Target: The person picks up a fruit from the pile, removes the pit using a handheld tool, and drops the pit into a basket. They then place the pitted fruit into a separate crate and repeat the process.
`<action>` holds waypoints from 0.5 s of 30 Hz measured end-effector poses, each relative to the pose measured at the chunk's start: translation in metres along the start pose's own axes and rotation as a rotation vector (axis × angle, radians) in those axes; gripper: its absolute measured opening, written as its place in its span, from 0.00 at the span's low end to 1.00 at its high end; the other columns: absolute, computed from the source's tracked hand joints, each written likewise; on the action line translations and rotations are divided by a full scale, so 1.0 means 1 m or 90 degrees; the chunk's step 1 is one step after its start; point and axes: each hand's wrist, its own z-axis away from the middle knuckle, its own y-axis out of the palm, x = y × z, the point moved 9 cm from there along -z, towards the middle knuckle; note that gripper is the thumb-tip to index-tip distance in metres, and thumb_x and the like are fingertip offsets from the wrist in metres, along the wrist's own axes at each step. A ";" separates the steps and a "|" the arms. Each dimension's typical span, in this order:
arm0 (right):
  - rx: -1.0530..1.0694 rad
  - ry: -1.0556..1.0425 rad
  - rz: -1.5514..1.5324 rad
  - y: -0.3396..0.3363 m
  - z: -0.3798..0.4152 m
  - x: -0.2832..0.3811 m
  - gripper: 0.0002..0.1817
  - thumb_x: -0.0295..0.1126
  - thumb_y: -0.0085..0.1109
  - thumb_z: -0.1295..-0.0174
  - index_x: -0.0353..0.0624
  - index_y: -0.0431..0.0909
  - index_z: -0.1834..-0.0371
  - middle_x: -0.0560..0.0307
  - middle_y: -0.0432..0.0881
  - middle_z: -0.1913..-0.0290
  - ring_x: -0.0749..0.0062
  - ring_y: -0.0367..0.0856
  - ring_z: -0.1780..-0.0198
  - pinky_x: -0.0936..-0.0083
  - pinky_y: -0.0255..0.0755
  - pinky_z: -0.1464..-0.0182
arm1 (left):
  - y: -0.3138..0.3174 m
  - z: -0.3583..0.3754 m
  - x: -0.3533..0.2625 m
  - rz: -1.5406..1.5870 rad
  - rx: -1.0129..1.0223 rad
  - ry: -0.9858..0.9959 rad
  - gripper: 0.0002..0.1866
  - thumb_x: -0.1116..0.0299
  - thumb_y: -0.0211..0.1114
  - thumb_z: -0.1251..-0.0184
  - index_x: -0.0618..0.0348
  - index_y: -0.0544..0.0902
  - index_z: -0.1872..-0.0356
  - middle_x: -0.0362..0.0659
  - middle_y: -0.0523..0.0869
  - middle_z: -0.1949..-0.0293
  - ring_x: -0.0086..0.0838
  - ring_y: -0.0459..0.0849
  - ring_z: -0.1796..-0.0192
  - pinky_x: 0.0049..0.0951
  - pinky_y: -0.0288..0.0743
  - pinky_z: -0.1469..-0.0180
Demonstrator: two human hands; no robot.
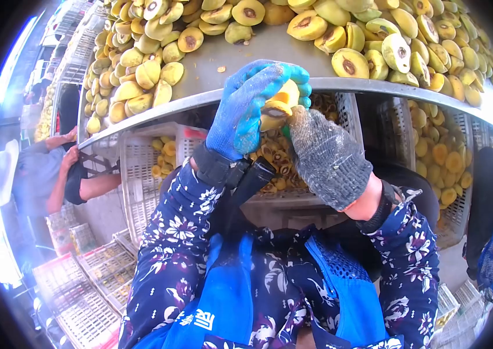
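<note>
Cut fruit (351, 63) is lying in heaps on a metal table (217, 65).
By its near edge, the left hand (240, 110) is gripping yellow fruit (278, 110); the right hand (330, 157) is touching it, its own grip being hard to tell.

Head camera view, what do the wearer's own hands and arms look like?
The left hand wears a blue knit glove with teal coating on the fingers; the right hand wears a grey knit glove, stained and worn-looking. Dark bands circle both wrists. Both sleeves are dark navy with white flowers and purplish patches. I see no lettering on them.
</note>
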 end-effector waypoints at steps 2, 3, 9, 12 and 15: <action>0.051 0.026 0.080 0.001 -0.003 -0.004 0.14 0.28 0.56 0.43 0.42 0.73 0.52 0.48 0.82 0.65 0.55 0.84 0.64 0.62 0.76 0.67 | 0.002 0.000 -0.008 -0.126 0.023 0.070 0.16 0.62 0.57 0.30 0.67 0.79 0.53 0.46 0.84 0.59 0.30 0.84 0.57 0.29 0.80 0.53; 0.074 0.036 0.108 0.002 -0.004 -0.006 0.14 0.28 0.55 0.43 0.43 0.73 0.53 0.49 0.82 0.65 0.56 0.83 0.65 0.62 0.76 0.68 | 0.003 0.001 -0.011 -0.129 0.023 0.073 0.16 0.62 0.57 0.30 0.67 0.79 0.53 0.46 0.84 0.59 0.30 0.84 0.57 0.29 0.80 0.53; 0.142 0.051 0.151 0.017 -0.006 -0.012 0.09 0.30 0.54 0.41 0.44 0.74 0.57 0.52 0.81 0.66 0.59 0.83 0.70 0.63 0.75 0.72 | -0.032 0.027 -0.040 -0.293 -0.088 0.111 0.12 0.65 0.62 0.32 0.64 0.79 0.55 0.41 0.83 0.61 0.22 0.80 0.61 0.23 0.76 0.59; 0.173 0.039 0.130 0.053 0.014 -0.020 0.04 0.33 0.52 0.40 0.48 0.75 0.66 0.53 0.81 0.72 0.61 0.84 0.69 0.65 0.76 0.72 | -0.086 0.069 -0.083 -1.008 -0.068 0.155 0.11 0.68 0.62 0.35 0.59 0.80 0.54 0.43 0.83 0.59 0.29 0.82 0.61 0.29 0.77 0.62; 0.344 0.019 0.158 0.085 0.039 -0.030 0.08 0.30 0.53 0.41 0.46 0.76 0.58 0.54 0.83 0.66 0.62 0.85 0.69 0.62 0.77 0.71 | -0.150 0.100 -0.104 -1.390 -0.076 0.076 0.17 0.64 0.66 0.39 0.62 0.80 0.52 0.51 0.83 0.56 0.47 0.81 0.54 0.40 0.76 0.53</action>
